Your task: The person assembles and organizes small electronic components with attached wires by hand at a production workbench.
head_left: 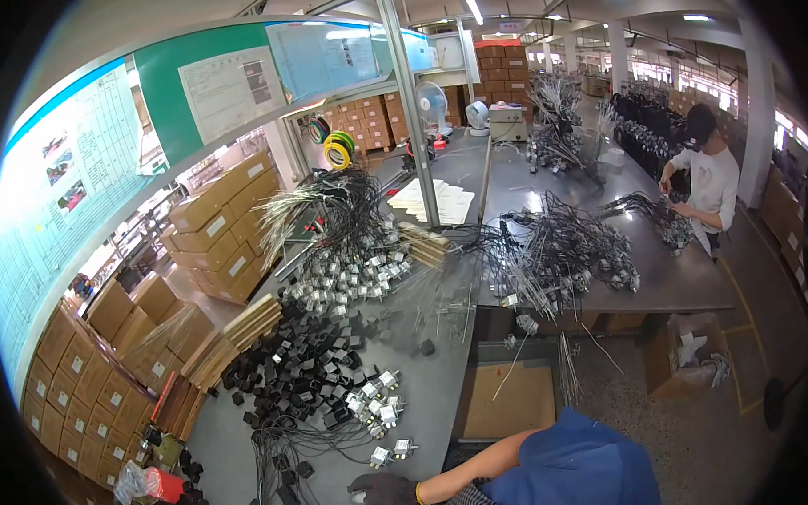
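Observation:
My right hand, in a dark glove with a yellow cuff, is low over the near edge of the grey table. Its fingers are closed round a small silvery piece, mostly hidden by the glove. Close by lie black cables with small black caps at their ends. Just beyond the hand sit two silver box-shaped connectors, and more silver connectors are clustered behind them. A broad heap of black caps spreads to their left. My left hand is out of view.
Wired silver parts are heaped farther back beside a metal post. Another cable pile covers the right-hand bench, where a person in white handles cables. Stacked cartons stand left; an open carton sits below the bench.

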`<state>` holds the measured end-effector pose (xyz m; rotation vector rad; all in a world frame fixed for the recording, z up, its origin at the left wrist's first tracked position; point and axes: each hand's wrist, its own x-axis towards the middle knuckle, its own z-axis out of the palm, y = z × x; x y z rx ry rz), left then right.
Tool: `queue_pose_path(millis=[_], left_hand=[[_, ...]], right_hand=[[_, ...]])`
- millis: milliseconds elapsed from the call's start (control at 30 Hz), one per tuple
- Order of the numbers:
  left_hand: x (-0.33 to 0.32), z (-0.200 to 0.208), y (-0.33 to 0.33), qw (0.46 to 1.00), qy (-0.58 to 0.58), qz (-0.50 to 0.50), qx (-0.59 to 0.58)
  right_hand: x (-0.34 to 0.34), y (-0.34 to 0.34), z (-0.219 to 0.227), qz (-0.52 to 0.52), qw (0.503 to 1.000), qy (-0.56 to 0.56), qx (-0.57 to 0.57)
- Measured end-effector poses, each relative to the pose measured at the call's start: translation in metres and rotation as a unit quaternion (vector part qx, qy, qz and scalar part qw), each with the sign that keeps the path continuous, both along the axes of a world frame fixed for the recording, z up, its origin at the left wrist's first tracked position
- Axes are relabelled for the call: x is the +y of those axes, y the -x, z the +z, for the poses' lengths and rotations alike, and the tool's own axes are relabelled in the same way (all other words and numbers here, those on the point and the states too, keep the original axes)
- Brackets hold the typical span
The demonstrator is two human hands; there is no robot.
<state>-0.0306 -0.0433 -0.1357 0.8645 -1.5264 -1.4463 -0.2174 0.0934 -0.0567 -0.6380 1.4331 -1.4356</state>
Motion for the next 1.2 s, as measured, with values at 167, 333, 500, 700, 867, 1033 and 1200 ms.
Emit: queue_pose_path(millis=[167, 333, 500, 700, 867, 1033, 1200], left_hand=[[0.035, -0.036, -0.004, 0.997, -0.066, -0.029, 0.025], [0.028, -0.013, -0.017, 0.978, 0.104, -0.084, -0.159], [0.041, 0.04, -0.02, 0.99, -0.14, 0.018, -0.022], [0.021, -0.015, -0.059, 0.997, 0.015, 0.037, -0.072], [0.006, 0.034, -0.022, 0.991, 0.058, -0.018, -0.122], [0.022, 0.033, -0.026, 0.986, -0.158, -0.015, 0.057], [0.031, 0.062, -0.029, 0.981, -0.18, -0.011, 0.077]], right_hand=[[0.01, -0.011, 0.028, 0.001, 0.997, -0.028, -0.065], [-0.003, -0.006, 0.025, 0.03, 0.993, -0.1, -0.053], [-0.008, -0.023, -0.003, 0.041, 0.998, 0.013, -0.053], [-0.044, -0.027, -0.101, 0.106, 0.984, 0.07, 0.122], [-0.027, 0.017, -0.041, 0.06, 0.946, 0.12, 0.296], [-0.027, 0.013, -0.022, 0.066, 0.989, 0.079, 0.103], [-0.031, -0.006, -0.02, 0.101, 0.99, 0.06, 0.074]])
